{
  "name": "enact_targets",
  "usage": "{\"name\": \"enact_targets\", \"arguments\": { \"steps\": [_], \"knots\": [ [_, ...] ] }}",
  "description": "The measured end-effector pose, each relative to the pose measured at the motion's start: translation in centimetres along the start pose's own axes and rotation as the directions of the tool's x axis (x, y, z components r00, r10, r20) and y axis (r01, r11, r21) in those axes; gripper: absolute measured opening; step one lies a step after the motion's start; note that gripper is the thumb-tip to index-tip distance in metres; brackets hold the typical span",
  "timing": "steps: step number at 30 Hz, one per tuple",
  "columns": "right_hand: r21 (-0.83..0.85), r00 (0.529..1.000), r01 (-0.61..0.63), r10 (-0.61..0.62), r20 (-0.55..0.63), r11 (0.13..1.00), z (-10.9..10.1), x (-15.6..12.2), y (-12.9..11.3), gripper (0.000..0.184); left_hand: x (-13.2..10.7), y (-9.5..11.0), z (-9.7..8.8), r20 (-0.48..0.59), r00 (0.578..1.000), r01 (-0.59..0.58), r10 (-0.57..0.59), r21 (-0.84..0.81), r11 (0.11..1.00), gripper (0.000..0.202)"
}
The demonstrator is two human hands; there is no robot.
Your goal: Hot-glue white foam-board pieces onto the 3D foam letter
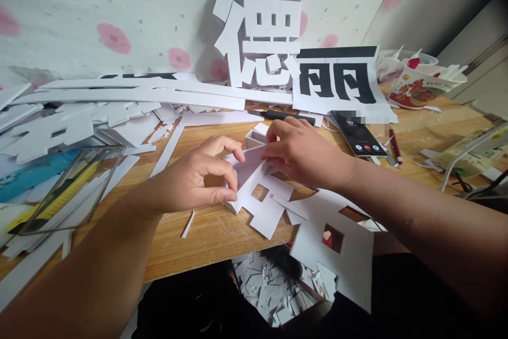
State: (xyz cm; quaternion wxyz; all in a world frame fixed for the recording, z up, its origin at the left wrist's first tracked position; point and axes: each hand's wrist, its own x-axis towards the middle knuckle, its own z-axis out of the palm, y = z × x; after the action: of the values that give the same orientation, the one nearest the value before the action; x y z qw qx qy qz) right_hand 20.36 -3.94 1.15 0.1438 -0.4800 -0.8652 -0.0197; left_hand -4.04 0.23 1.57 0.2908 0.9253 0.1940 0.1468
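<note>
A white cut-out foam-board shape [273, 207] with square holes lies over the front edge of the wooden desk [206, 233]. My left hand [198, 180] is curled, its thumb and fingers pinching the shape's left edge. My right hand [301, 151] reaches in from the right, fingertips pressed together on a raised white flap at the top of the same shape. A small white open box piece [256, 135] sits just behind my fingers.
A large white cut-out character [262, 27] leans on the dotted wall, beside a printed sheet of black strokes [337, 80]. A phone [357, 133], a black pen [281, 115], noodle cups [420, 85], a clear ruler [67, 188] and stacked white strips [130, 93] surround me. Paper scraps [273, 286] lie below.
</note>
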Motion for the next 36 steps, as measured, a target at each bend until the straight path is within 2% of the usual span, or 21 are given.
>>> {"name": "enact_targets", "arguments": {
  "steps": [14,23,28,36],
  "knots": [
    [0.024,0.997,0.002,-0.004,0.076,1.0,0.02,0.49,-0.13,0.024,0.06,0.34,0.09,0.067,0.997,0.027,-0.032,0.071,0.997,0.016],
    [0.063,0.998,0.017,-0.02,0.06,0.998,0.3,0.5,-0.07,0.025,0.38,0.54,0.15,0.104,0.993,0.05,-0.057,0.071,0.996,0.019],
    [0.045,0.998,0.018,-0.021,0.066,0.999,0.27,0.54,-0.2,0.026,0.41,0.52,0.34,0.097,0.993,0.057,-0.066,0.092,0.994,0.018],
    [0.04,0.998,-0.004,0.001,0.068,0.999,0.14,0.51,-0.54,0.022,0.54,0.47,0.75,0.067,0.996,0.048,-0.059,0.16,0.986,0.03]
  ]
}}
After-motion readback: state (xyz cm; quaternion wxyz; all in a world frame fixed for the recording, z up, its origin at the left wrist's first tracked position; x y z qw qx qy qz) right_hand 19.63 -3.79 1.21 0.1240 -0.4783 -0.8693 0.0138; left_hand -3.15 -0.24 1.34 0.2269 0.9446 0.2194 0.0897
